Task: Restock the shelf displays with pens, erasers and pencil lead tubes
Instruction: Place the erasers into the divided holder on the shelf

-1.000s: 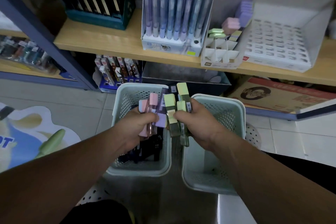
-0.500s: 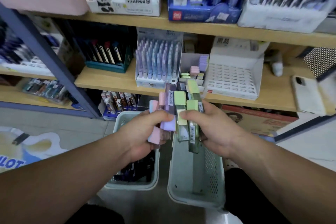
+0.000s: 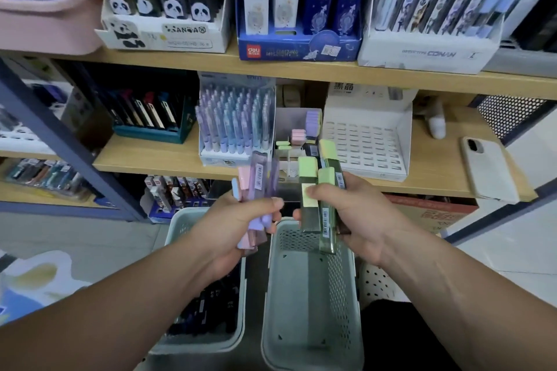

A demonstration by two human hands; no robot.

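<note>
1. The left hand [image 3: 232, 229] is gripping a bunch of pink and purple tubes [image 3: 260, 178], fingers curled round them.
2. The right hand [image 3: 358, 214] is clutching green tubes [image 3: 310, 217] just beside.
3. Both bunches are hanging above two baskets [image 3: 301, 295], in front of the shelf [image 3: 150, 156] carrying a divided display box [image 3: 287, 156].

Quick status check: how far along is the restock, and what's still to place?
Done: the pastel pen display looks full. In hand: the left hand grips pink and purple lead tubes, the right hand green-capped tubes, none shelved yet. Left: the divided tube box holds only a few, the white slotted display is bare, and dark stock sits in the left basket.
</note>
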